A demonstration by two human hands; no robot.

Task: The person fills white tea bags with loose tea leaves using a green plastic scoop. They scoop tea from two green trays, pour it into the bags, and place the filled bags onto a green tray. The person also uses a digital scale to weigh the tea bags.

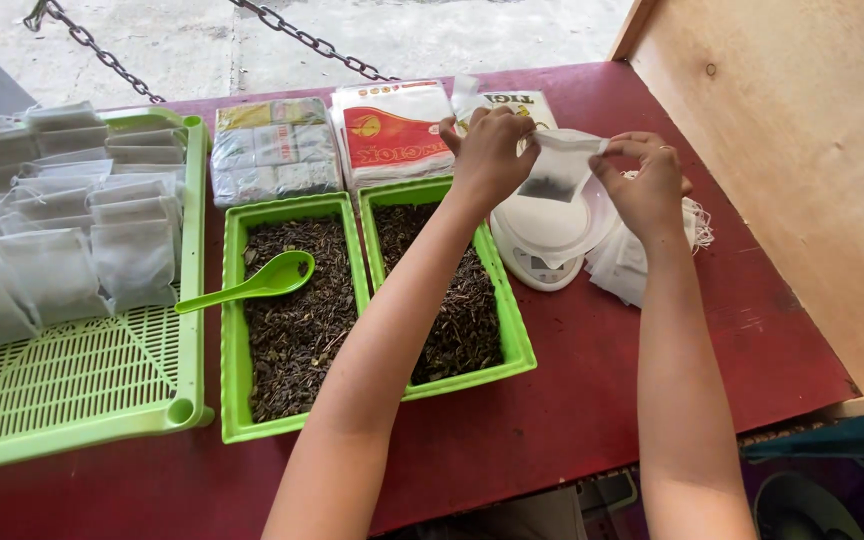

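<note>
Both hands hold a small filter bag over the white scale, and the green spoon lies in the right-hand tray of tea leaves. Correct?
Not quite. The head view shows the spoon lying in the left tray, not the right tray. The rest holds: the left hand and right hand hold the bag over the scale.

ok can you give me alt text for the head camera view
Two bare hands, left hand and right hand, hold a small mesh bag with dark leaves in it over a white scale on a red table. Beside it sit two green trays of dried leaves, a green spoon, and a rack of filled bags.
</note>
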